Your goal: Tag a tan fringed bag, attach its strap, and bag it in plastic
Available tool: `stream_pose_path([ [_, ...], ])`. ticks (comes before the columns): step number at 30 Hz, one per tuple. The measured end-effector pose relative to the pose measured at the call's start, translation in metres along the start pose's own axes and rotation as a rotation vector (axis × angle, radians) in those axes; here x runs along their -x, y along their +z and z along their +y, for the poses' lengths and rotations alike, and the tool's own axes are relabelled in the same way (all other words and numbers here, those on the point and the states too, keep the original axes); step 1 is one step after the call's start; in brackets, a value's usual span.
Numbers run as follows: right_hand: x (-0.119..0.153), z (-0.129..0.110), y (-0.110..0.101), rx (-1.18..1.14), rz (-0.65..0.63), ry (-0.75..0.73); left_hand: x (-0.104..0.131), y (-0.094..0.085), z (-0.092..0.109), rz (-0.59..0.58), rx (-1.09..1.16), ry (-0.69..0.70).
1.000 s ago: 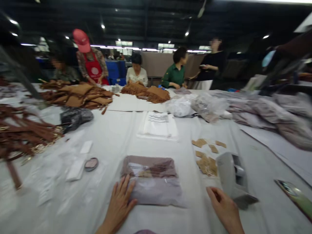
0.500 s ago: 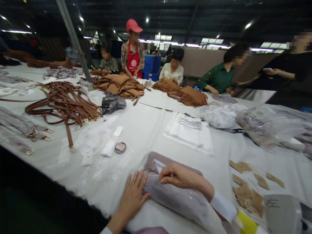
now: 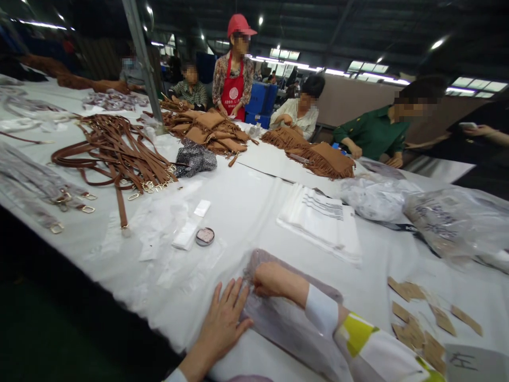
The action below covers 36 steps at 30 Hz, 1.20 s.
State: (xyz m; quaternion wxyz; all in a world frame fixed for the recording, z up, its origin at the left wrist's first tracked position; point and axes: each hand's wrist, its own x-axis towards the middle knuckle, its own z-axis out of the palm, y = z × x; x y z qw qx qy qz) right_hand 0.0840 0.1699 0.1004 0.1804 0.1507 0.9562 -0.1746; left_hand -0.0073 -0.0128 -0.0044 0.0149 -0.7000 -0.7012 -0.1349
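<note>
A greyish-mauve item lies in a clear plastic bag (image 3: 294, 323) on the white-covered table in front of me. My left hand (image 3: 225, 318) rests flat and open, fingers spread, its fingertips at the bag's left edge. Curled over the bag's far left end is my right hand (image 3: 272, 278), closed on the plastic there. Its fingertips are hidden, and the white slip on the package is covered by it. My right forearm, in a white and yellow sleeve, crosses over the bag.
Beyond the package lie a stack of printed plastic bags (image 3: 322, 220), a round tin (image 3: 205, 236) and brown straps (image 3: 119, 154). Brown card tags (image 3: 413, 323) lie at right. Fringed brown bags (image 3: 310, 151) sit near several co-workers across the table. A metal post (image 3: 143, 61) stands left.
My right hand has moved left and away from me along the bag, down onto its far left end, covering the white slip. My left hand stays flat. The view has shifted slightly left.
</note>
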Motion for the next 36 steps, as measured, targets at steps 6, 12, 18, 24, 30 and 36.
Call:
stream_pose_path([
  [6,0.002,-0.001,-0.002,0.024,0.014,0.019,0.000,0.000,0.000,0.015,0.012,0.004],
  [12,-0.003,0.022,-0.006,-0.025,0.148,0.164,-0.001,0.001,-0.001,0.005,0.019,0.009],
  [18,0.028,0.030,0.002,-0.149,0.307,0.274,0.000,0.003,0.000,0.032,0.018,0.009],
  [24,0.041,-0.025,0.086,-0.117,0.577,0.234,0.002,0.005,0.001,0.034,0.003,0.016],
  [30,0.068,-0.023,0.107,-0.255,0.873,0.233,0.005,0.022,-0.006,0.118,-0.078,0.039],
  [36,0.149,0.031,0.159,-0.073,1.336,0.734,0.001,0.027,0.000,0.185,0.030,-0.117],
])
